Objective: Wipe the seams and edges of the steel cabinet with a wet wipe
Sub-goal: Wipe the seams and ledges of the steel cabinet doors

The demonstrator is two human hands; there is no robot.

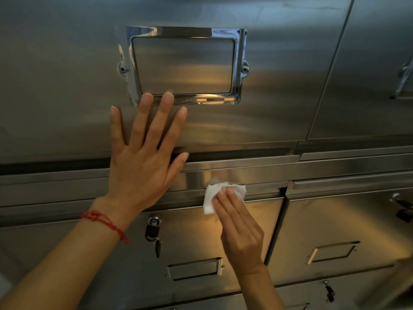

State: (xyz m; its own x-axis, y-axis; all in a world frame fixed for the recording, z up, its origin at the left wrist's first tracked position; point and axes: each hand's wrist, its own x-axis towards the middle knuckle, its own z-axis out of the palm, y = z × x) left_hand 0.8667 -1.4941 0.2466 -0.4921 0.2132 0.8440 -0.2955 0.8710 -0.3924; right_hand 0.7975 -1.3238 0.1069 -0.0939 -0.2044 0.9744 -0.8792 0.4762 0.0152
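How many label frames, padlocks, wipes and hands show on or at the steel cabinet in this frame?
Label frames: 3, one large, two small lower ones
Padlocks: 1 plainly seen; the fittings at the right edge are too unclear to count
Wipes: 1, the wipe under the right hand
Hands: 2, left hand, right hand
Total: 7

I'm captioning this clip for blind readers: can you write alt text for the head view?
A right hand presses a white wet wipe along a horizontal seam of a steel cabinet, while the left hand lies flat on the door above, below a chrome label frame. A padlock hangs below.
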